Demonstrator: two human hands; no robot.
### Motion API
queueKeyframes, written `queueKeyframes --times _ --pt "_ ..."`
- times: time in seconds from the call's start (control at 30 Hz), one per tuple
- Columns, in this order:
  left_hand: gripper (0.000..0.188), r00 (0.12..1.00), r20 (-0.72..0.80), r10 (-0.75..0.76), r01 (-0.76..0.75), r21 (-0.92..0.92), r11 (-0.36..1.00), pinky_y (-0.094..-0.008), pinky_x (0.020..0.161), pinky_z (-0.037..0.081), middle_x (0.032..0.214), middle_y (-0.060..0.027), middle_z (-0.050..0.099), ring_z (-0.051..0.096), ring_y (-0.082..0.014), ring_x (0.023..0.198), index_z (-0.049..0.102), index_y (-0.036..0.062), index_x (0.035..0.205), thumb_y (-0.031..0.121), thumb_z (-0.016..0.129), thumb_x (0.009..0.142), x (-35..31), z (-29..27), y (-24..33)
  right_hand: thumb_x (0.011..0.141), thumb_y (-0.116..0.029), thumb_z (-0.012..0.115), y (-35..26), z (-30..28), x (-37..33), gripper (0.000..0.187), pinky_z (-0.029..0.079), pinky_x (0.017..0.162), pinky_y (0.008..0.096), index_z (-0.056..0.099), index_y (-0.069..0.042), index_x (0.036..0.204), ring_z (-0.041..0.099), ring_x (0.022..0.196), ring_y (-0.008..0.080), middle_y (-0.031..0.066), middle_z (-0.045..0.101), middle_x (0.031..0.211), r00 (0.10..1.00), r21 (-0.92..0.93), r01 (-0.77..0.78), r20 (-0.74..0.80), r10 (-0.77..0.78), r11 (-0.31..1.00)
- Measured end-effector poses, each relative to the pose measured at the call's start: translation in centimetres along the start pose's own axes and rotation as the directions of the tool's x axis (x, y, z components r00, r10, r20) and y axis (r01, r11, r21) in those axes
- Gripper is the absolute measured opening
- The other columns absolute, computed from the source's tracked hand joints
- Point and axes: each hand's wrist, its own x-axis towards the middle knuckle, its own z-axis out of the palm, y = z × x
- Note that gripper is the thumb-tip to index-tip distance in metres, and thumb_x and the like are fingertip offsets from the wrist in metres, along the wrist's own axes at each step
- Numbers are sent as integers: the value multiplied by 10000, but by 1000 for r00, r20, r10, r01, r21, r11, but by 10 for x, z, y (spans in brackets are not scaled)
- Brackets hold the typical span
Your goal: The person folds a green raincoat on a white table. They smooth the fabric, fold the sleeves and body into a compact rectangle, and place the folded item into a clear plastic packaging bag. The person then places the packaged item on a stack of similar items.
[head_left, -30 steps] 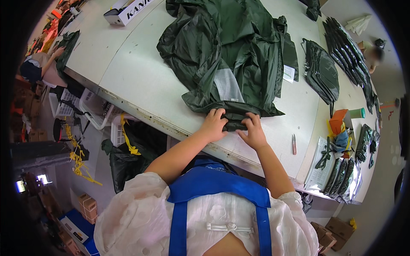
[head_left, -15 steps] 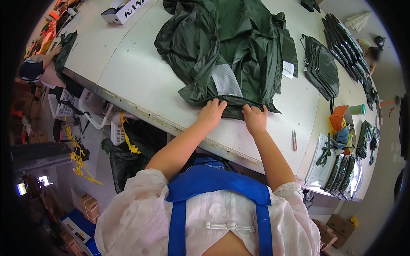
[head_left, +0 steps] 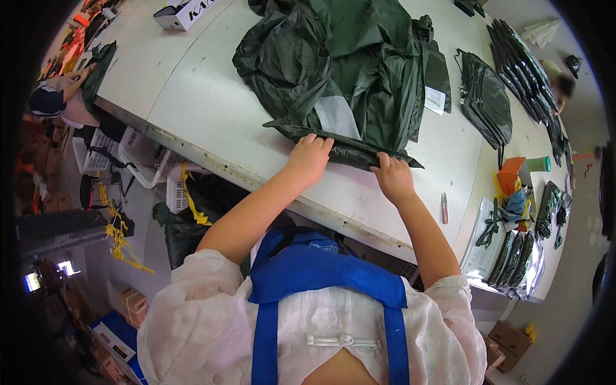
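A large dark green garment (head_left: 369, 77) of thin shiny cloth lies crumpled on the pale work table (head_left: 199, 109). Near its front edge a pale mesh panel (head_left: 337, 117) shows. The near border is rolled into a narrow folded strip (head_left: 353, 151) running across the cloth. My left hand (head_left: 309, 157) is closed over the middle of this strip, fingertips on its upper side. Further right, my right hand (head_left: 393, 174) pinches the strip not far from its right end. The thumbs are mostly hidden. Under the garment's right side, a white label (head_left: 434, 100) sticks out.
Small red-handled snips (head_left: 444, 208) lie right of my right hand. Dark drawstring pouches (head_left: 484, 99) and packed dark bundles (head_left: 521, 70) are stacked on the right. An orange box (head_left: 511, 173) stands near them. Another person (head_left: 61, 96) works at the far left. White baskets (head_left: 144, 157) stand below the table edge.
The near border has been rolled further away from me, and its left end now points up and left. My left hand has shifted slightly left, my right hand slightly right.
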Motion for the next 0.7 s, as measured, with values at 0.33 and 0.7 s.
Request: queueKeyframes --times 0.33,0.7 --pt "218 993 -18 117 -117 12 993 -399 868 441 839 -107 583 526 -301 970 603 40 886 186 697 755 -24 -9 -4 869 -253 589 -38 -17 -10 153 491 621 405 576 -101 849 613 791 255 57 584 737 993 -12 -61 103 62 998" --pt "194 985 -116 130 -139 -70 988 -401 862 435 886 -120 580 523 -299 963 606 80 938 180 664 782 -39 3 -17 838 -140 564 -46 7 -14 53 409 705 393 541 -138 886 608 782 216 38 581 740 976 -185 -89 180 122 979"
